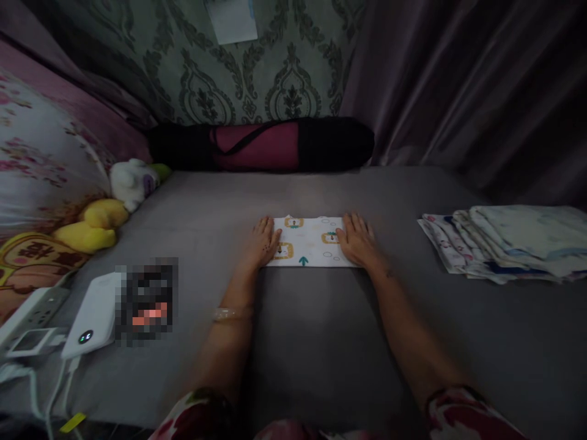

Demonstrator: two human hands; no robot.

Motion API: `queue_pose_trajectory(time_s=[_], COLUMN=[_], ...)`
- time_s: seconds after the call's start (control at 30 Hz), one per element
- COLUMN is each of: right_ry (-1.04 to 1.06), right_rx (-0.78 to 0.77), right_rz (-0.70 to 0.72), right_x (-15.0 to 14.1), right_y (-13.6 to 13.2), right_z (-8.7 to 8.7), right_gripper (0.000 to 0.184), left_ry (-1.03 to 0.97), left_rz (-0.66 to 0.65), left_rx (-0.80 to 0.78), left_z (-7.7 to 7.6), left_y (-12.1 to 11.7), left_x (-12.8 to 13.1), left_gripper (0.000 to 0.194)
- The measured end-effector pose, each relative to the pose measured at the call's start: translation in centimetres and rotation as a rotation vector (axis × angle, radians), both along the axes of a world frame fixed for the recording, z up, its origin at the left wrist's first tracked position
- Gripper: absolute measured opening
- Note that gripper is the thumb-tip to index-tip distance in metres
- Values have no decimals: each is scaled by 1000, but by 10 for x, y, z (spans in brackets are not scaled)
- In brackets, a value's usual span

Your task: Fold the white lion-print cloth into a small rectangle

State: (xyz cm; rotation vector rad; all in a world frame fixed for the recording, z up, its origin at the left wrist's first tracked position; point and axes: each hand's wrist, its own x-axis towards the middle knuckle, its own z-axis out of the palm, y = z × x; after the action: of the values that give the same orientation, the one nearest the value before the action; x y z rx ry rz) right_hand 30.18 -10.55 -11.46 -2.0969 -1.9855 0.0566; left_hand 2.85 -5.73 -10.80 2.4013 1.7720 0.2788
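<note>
A white cloth (312,247) with a printed pattern of yellow lion faces and green leaves lies folded into a flat rectangle on the grey bed sheet (312,330). Its long side runs from left to right. My left hand (265,241) rests flat on the cloth's left end, fingers stretched away from me. On the right end lies my right hand (360,239), also flat with its fingers extended. Neither hand grips the cloth; both press on it from above. A bracelet (233,313) circles my left forearm.
To the right sits a stack of folded cloths (518,238). A white power bank (94,315) with cables and a power strip (39,311) lie at the left, near plush toys (98,226). A long black and maroon bag (257,146) lies along the patterned wall.
</note>
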Motion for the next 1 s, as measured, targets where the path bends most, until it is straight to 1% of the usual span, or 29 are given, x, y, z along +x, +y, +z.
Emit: queue_pose_trajectory(time_s=[0.1,0.27,0.37,0.43,0.5,0.53,0.6,0.7,0.77,0.83,0.9,1.0], right_ry=[-7,-11,-31,-52,-64,-64,-53,-22,-4,0,-5,-23], right_rx=[-7,-6,-1,53,138,173,203,133,57,10,-5,23], right_rz=[42,62,45,23,19,38,96,148,150,149,158,167], right_x=[3,7,3,-9,-28,-39,-60,-77,-80,-78,-74,-68], right_y=[-1,0,-2,-5,-7,-9,-12,-14,-14,-13,-13,-14], right_z=[0,-3,3,11,19,21,23,17,12,9,10,14], right_gripper=[63,62,61,60,59,58,57,56,56,56,56,55], left_ry=[28,31,43,60,51,31,-7,-21,-2,22,36,22], left_rz=[-39,-42,-15,22,39,32,-32,-62,-56,-63,-77,-43], left_rx=[1,-29,-36,21,124,173,227,191,135,105,99,138], left_z=[0,4,10,16,21,22,22,13,6,2,2,7], left_y=[1,0,-4,-10,-20,-26,-37,-47,-48,-46,-44,-40], left_x=[-4,-7,-3,9,28,40,61,77,78,74,71,66], left_gripper=[60,61,62,61,58,56,53,53,55,57,57,57])
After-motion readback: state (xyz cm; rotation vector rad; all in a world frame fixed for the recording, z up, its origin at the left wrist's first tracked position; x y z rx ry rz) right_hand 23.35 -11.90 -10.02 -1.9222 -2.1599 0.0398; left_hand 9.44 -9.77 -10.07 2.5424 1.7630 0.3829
